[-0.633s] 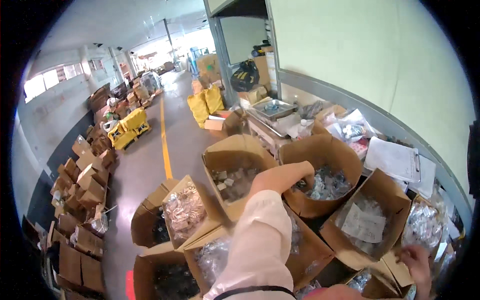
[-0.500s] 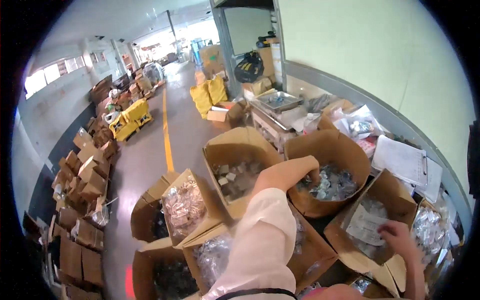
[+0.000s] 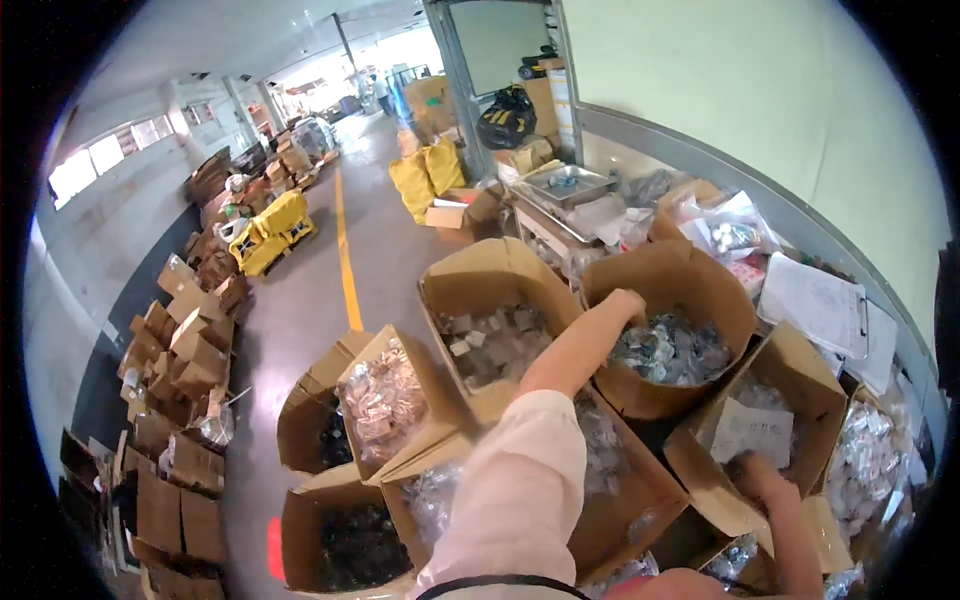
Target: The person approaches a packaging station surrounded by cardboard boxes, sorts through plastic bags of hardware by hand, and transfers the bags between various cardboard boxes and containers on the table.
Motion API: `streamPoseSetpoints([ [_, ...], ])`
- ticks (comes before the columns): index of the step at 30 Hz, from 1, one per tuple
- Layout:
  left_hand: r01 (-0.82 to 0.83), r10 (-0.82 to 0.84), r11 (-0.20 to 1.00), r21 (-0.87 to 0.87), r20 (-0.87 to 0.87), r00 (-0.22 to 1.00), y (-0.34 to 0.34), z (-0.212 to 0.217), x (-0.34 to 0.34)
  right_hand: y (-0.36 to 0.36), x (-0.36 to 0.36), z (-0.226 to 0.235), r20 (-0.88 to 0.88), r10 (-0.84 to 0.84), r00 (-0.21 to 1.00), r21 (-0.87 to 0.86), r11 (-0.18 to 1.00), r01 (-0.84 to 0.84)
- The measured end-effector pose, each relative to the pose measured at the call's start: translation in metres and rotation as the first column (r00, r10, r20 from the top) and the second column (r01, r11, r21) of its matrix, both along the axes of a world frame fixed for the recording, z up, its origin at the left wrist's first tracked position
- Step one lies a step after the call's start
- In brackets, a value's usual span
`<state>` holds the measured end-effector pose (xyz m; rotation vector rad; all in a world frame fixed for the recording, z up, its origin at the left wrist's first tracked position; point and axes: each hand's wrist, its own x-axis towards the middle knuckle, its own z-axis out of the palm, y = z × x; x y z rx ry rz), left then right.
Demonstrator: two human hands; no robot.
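Just below paper sheet (image 3: 752,428), with right hand (image 3: 766,480) shifted from its right edge, left hand (image 3: 626,306) over rounded carton (image 3: 648,392), fingers' grip indiscernible.

No legible text, faint blurred print on a white sheet (image 3: 752,430) in a cardboard box (image 3: 812,378)

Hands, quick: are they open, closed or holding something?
Left hand: at the curved cardboard box; fingers hidden, can't tell.
Right hand: by the white paper; blurred, can't tell.
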<state>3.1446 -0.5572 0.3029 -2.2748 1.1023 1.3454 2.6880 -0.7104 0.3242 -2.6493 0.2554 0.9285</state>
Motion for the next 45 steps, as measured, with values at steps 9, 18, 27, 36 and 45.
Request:
streamPoseSetpoints([
  [9, 0.313, -0.351, 0.929, 0.199, 0.199, 0.915, -0.019, 0.012, -0.068, -0.014, -0.024, 0.004, -0.298, -0.339, 0.892, -0.336, 0.912, 0.234],
  [18, -0.117, 0.223, 0.841, -0.528, 0.142, 0.964, 0.030, 0.060, -0.092, 0.004, -0.004, 0.022, -0.062, -0.328, 0.943, 0.054, 0.942, 0.331],
  [27, -0.944, -0.257, -0.083, -0.318, -0.909, 0.329, 0.052, 0.148, -0.194, -0.007, -0.017, 0.008, 0.009, -0.062, 0.998, -0.186, 0.981, 0.062],
  [36, -0.979, -0.184, 0.200, 0.023, -0.981, -0.060, 0.047, 0.106, -0.262, 0.033, 0.015, -0.008, 0.952, 0.075, 0.298, -0.186, 0.913, 0.363],
  [45, -0.999, -0.049, 0.003, -0.048, -0.998, 0.047, 0.012, 0.090, -0.255, -0.009, -0.012, 0.020, 0.203, -0.315, 0.927, -0.486, 0.790, 0.375],
])
